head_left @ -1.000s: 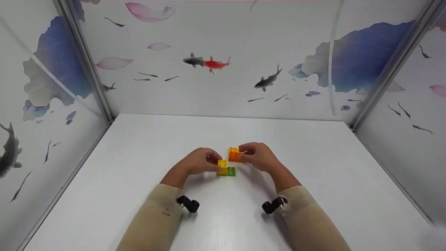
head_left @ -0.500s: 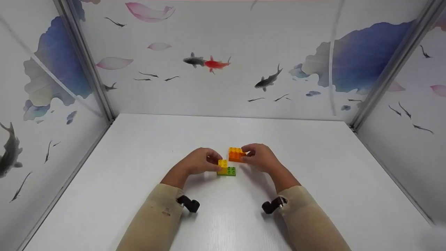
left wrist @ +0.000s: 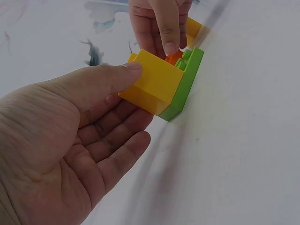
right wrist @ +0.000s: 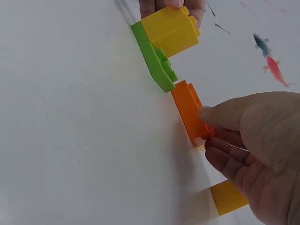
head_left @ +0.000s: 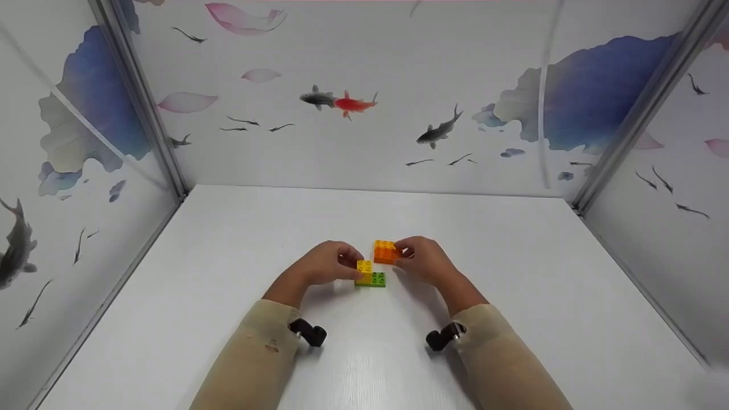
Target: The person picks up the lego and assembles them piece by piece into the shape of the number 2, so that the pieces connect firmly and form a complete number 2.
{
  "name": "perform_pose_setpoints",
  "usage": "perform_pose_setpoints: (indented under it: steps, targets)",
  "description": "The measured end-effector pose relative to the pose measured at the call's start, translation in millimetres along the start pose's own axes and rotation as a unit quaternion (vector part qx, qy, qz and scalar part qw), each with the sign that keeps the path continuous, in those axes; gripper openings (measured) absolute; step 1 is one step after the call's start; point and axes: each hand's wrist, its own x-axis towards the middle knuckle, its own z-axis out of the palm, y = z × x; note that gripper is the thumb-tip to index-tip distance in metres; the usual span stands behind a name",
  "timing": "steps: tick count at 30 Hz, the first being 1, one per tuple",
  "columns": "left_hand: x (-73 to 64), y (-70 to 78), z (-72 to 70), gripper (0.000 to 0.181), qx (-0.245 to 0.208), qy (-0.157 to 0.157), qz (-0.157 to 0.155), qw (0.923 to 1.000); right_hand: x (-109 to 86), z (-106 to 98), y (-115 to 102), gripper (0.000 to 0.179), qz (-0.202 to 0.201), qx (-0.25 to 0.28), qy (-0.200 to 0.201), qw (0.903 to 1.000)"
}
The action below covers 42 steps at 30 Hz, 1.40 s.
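In the head view my left hand [head_left: 330, 263] pinches a yellow brick [head_left: 364, 272], which sits on the left half of a flat green brick [head_left: 378, 279]. The left wrist view shows the thumb laid over the yellow brick, with fingers curled beneath. My right hand [head_left: 426, 259] is just beyond, holding the right end of an orange brick [head_left: 386, 255] between thumb and fingers. Amber studs show along the orange brick's far side. In the right wrist view, the orange brick [right wrist: 190, 112] lies close to the green brick's end.
Another yellow-orange brick [right wrist: 228, 197] shows partly behind my right hand in the right wrist view. The bricks are on a white table [head_left: 364, 353]. White panels printed with fish and petals [head_left: 370, 154] stand at the back and both sides.
My right hand has drawn slightly right and toward me, its fingertips now at the orange brick's right end rather than over its top. My left hand and its bricks keep their place.
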Motion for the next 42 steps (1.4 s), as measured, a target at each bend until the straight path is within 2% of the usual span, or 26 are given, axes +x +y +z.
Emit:
perform_pose_setpoints:
  steps: [7,19,23,32,42]
  targets:
    - [-1.1,0.5,-0.3,0.031,0.003,0.001,0.003,1.0000,0.1,2.0,-0.3,0.041,0.004,-0.007,-0.003,1.0000]
    - [0.0,-0.1,-0.4,0.032,-0.002,0.001,-0.005,1.0000,0.6,0.4,2.2,0.034,-0.022,-0.021,0.011,0.9995]
    - [0.3,-0.1,-0.4,0.032,0.000,0.000,-0.008,1.0000,-0.6,-2.0,1.7,0.035,-0.020,-0.020,0.014,0.9995]
    - [0.7,-1.9,-1.6,0.035,0.002,-0.003,0.003,1.0000,-7.2,-12.5,-7.5,0.034,-0.039,-0.002,0.007,0.9992]
    - [0.9,-2.2,-0.6,0.035,0.003,0.002,-0.001,1.0000,-16.0,-24.9,-16.4,0.032,-0.059,0.007,0.001,0.9982]
